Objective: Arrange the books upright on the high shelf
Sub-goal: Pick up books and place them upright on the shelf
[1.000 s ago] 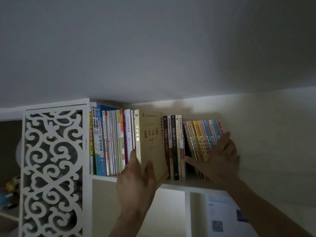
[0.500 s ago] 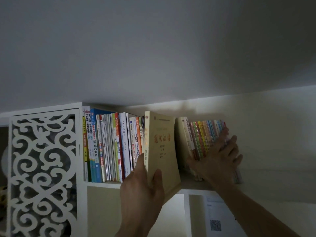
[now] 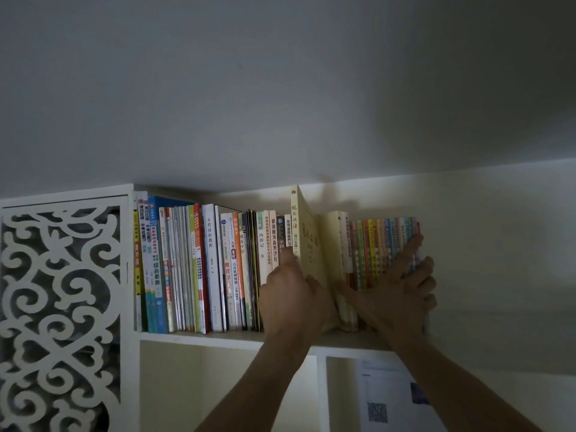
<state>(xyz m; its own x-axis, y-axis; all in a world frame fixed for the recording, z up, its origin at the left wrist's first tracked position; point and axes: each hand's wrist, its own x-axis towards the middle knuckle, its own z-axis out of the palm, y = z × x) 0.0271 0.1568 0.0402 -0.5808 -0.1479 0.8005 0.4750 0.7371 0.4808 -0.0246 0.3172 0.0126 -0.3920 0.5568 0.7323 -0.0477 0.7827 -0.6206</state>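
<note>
Dim room, grey ceiling overhead, pale wall behind a white bookcase; high shelf (image 3: 199,335) runs just under the ceiling. White fretwork panel (image 3: 62,307) closes off the bay at far left.

Books stand upright in a packed row (image 3: 193,269) from the panel's frame rightward, spines out. A second group of thin, colourful spines (image 3: 383,244) sits at the right end, roughly upright.

Tall cream book (image 3: 308,244) is between the two groups, taller than its neighbours, front cover angled toward the camera, tilted a little. Its bottom edge is hidden behind the hand, so cannot tell if it sits on the shelf.

Left hand (image 3: 293,297): grip is closed on the cream book low down, thumb on the cover, index finger up along the spine side.

Right hand (image 3: 396,291): no grip, fingers straight and spread, flat against the colourful spines, thumb pointing left toward the cream book. Forearms come up from below, apart.

Lower bays under the shelf: white sheet with a QR code (image 3: 392,400) in the right one.
</note>
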